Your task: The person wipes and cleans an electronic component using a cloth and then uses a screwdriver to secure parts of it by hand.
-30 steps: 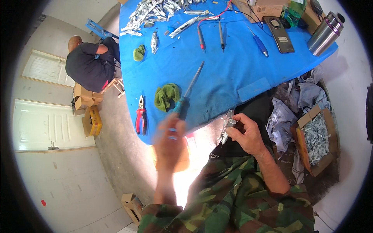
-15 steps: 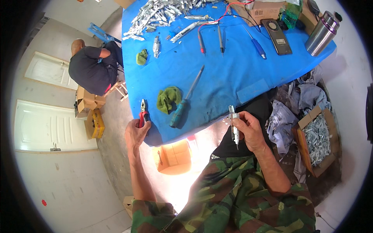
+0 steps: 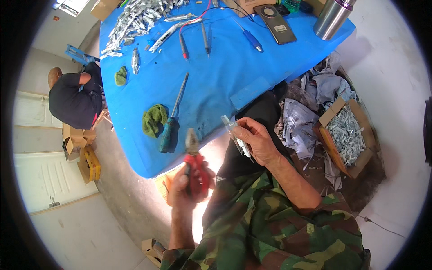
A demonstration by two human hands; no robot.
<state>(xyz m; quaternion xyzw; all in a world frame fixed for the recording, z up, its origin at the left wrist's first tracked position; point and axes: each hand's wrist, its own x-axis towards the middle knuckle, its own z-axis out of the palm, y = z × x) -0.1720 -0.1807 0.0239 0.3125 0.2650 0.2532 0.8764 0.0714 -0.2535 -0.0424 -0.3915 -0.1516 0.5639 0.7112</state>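
Observation:
My left hand (image 3: 179, 191) is wrapped round the handles of red-handled pliers (image 3: 195, 164), whose metal jaws point up; both are smeared by motion. In my right hand (image 3: 257, 140), pinched between thumb and fingers, is a slim white and silver metal part (image 3: 242, 146), held tilted over my lap. The pliers' jaws are to its left and apart from it. On the blue-covered table (image 3: 130, 153) beyond my hands, a teal-handled screwdriver (image 3: 166, 135) lies beside a crumpled green cloth (image 3: 154, 120).
Similar metal parts (image 3: 139, 22) are heaped at the table's far left. Test probes (image 3: 183, 47), a blue screwdriver (image 3: 252, 40), a phone (image 3: 276, 24) and a steel flask (image 3: 333, 20) lie or stand farther back. At right is a carton (image 3: 360, 164) of parts. A person (image 3: 76, 99) sits at left.
My left hand has lifted the pliers off the table's near left corner and brought them right, toward my right hand. The metal part is now more tilted. The whole view has shifted.

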